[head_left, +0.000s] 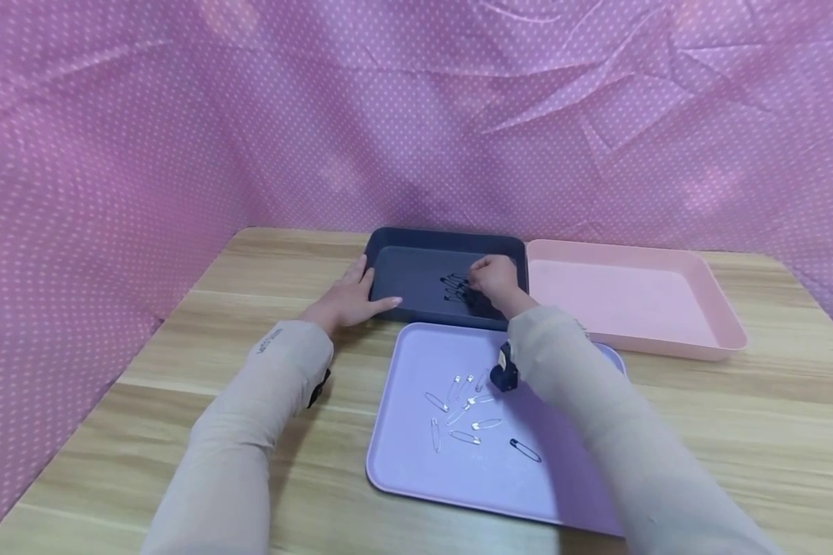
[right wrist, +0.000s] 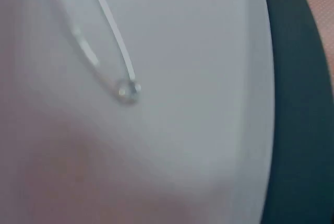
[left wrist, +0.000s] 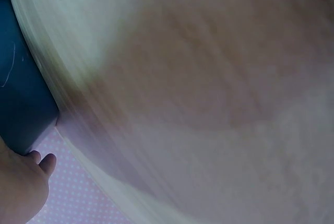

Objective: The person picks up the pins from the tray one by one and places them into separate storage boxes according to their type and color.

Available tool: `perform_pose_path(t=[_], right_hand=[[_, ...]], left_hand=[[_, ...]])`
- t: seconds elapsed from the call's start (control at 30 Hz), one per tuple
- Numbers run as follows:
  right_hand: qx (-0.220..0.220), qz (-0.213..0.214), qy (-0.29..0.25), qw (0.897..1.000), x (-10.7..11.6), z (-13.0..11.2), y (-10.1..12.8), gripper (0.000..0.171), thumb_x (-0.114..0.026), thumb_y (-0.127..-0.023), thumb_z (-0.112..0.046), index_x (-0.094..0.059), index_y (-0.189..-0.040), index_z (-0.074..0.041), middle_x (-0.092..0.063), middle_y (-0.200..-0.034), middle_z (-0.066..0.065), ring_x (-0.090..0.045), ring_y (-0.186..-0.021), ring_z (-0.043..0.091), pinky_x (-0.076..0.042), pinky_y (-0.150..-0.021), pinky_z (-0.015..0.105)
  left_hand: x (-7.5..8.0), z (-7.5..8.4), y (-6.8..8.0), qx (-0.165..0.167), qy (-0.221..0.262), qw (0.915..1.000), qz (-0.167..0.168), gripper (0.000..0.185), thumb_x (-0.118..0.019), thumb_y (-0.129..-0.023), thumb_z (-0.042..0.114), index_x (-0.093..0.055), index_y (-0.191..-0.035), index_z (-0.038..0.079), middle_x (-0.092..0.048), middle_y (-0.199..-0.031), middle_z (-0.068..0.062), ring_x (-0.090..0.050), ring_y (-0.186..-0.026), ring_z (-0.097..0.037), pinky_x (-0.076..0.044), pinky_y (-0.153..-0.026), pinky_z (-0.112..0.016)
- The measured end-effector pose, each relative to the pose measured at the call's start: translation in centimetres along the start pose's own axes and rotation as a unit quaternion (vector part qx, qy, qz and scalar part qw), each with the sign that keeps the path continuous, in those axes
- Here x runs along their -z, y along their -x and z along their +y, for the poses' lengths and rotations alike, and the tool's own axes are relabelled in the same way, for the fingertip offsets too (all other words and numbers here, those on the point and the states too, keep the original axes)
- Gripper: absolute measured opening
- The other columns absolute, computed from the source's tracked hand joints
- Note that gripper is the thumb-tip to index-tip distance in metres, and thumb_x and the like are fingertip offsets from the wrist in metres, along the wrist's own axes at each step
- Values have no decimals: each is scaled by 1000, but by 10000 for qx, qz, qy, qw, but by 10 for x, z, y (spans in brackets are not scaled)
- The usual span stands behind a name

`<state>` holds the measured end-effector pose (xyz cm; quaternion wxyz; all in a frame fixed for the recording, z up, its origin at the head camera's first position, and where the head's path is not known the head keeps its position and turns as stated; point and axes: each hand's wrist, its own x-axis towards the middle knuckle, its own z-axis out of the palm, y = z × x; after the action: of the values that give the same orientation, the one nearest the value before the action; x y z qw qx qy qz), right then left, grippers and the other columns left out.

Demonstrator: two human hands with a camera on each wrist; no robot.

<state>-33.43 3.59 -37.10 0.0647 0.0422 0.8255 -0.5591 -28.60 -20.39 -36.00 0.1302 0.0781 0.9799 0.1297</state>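
Right grip [head_left: 496, 282]: narrow, over dark tray [head_left: 409, 277]; what it holds, I cannot tell
Left grip [head_left: 348, 302]: spread wide
Lone black pin [head_left: 526, 452]: on purple tray [head_left: 416, 472], six o'clock from nearer, right side; axis ten-to-four

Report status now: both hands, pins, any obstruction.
Left hand on dark tray, left end. Right hand at black pins inside it, grip unclear. Silver pins, lone black pin on lavender tray. No blockage seen.
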Motion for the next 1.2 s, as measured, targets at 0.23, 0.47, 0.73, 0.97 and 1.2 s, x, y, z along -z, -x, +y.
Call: perform_pose_path(t=[0.23, 0.47, 0.73, 0.97, 1.2], right_hand=[[60, -306, -108, 9995, 11, -9, 15, 18, -49, -83, -1, -56, -97, 8, -57, -99, 17, -58, -88, 24, -47, -74, 28], [108, -644, 215, 9976, 22, -9, 31, 20, -47, -87, -9, -55, -98, 6, -58, -101, 16, -59, -88, 25, -46, -78, 33], [95, -784, 774, 9939, 41, -12, 57, 19, -51, -86, -15, -57, -98, -2, -59, -97, 12, -58, -83, 21, -43, -79, 35], [409, -1144, 959, 9879, 54, -14, 82, 21, -53, -84, -15, -58, -97, 1, -59, -98, 14, -59, -81, 21, -45, -75, 35], [503, -1522, 976, 9822, 61, -8, 106, 20, -55, -83, -10, -59, -96, 4, -59, -94, 15, -56, -79, 20, -47, -75, 33]], left_hand=[[0, -1, -4, -27, -39, 10000, 11, 103, -26, -69, 77, -5, -138, 4, 16, -142, -7, 10, -128, -24, -5, -102, -42], [-2, -3, -7, -44, -53, 10000, -29, 104, -27, -68, 77, -5, -138, 3, 15, -142, -8, 10, -128, -24, -5, -102, -41], [1, -5, -6, -80, 13, 10000, -36, 105, -28, -68, 78, -3, -138, 4, 17, -141, -8, 11, -128, -23, -4, -102, -41], [3, -4, -4, -130, -84, 9999, 14, 103, -28, -69, 77, -3, -138, 4, 14, -142, -9, 9, -128, -25, -5, -102, -41], [2, -2, -3, -113, -178, 9998, -37, 103, -26, -69, 77, -1, -138, 4, 14, -142, -9, 9, -128, -25, -4, -102, -42]])
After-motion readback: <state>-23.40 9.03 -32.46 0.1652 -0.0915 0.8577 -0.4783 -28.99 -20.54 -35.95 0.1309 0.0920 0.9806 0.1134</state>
